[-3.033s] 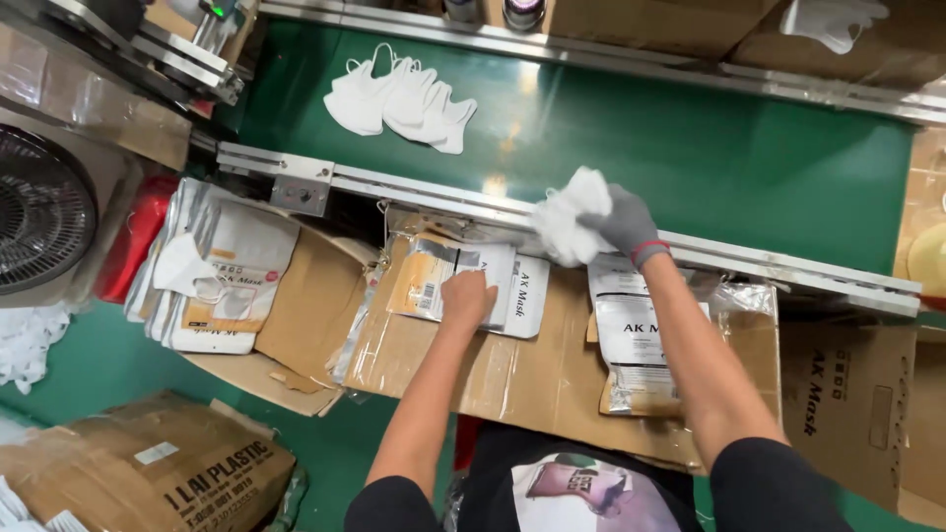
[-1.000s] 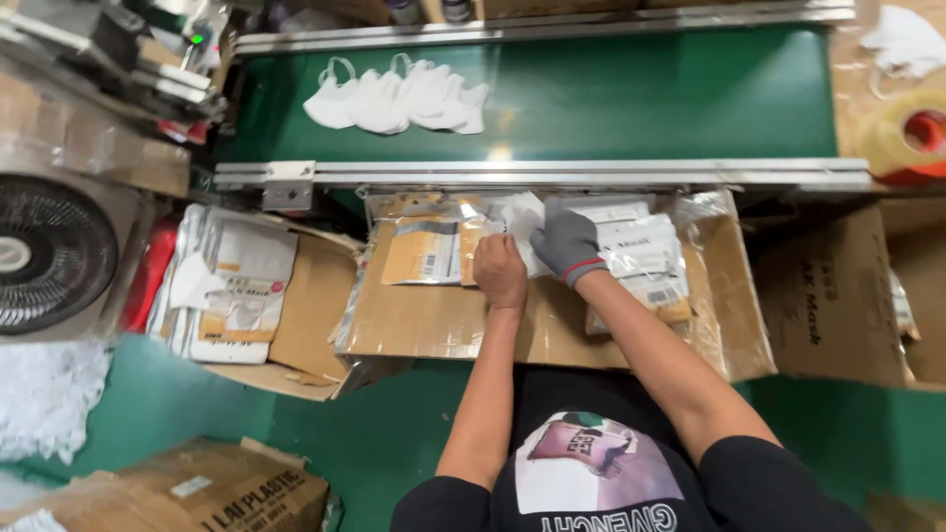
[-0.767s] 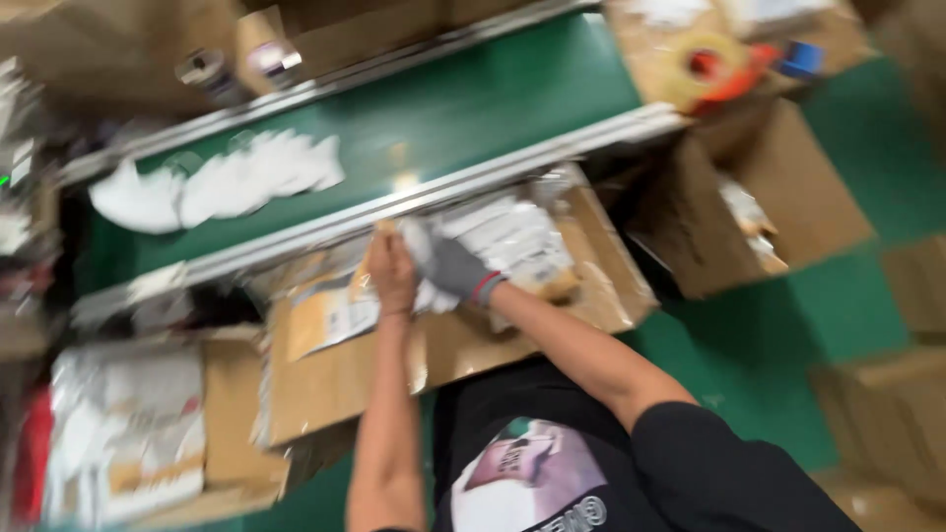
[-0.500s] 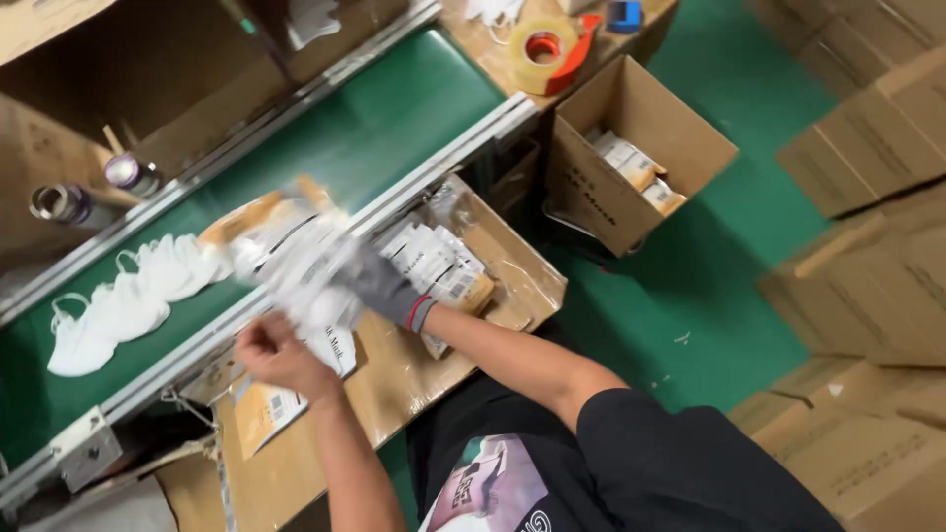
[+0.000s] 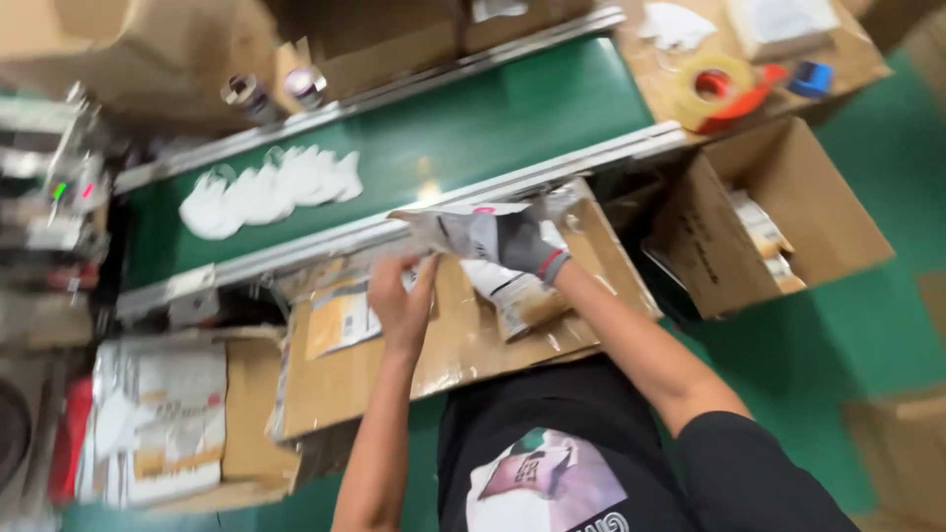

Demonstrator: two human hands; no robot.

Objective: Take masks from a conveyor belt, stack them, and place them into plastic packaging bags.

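The person wore a black short-sleeved T-shirt with a pale printed picture and white lettering on the chest. The right hand [image 5: 517,241] was in a grey glove with a red-edged cuff; the left hand [image 5: 399,300] was bare.

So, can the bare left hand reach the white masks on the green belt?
Probably yes: the left hand is just below the belt's metal rail, and nothing stands between it and the white masks.
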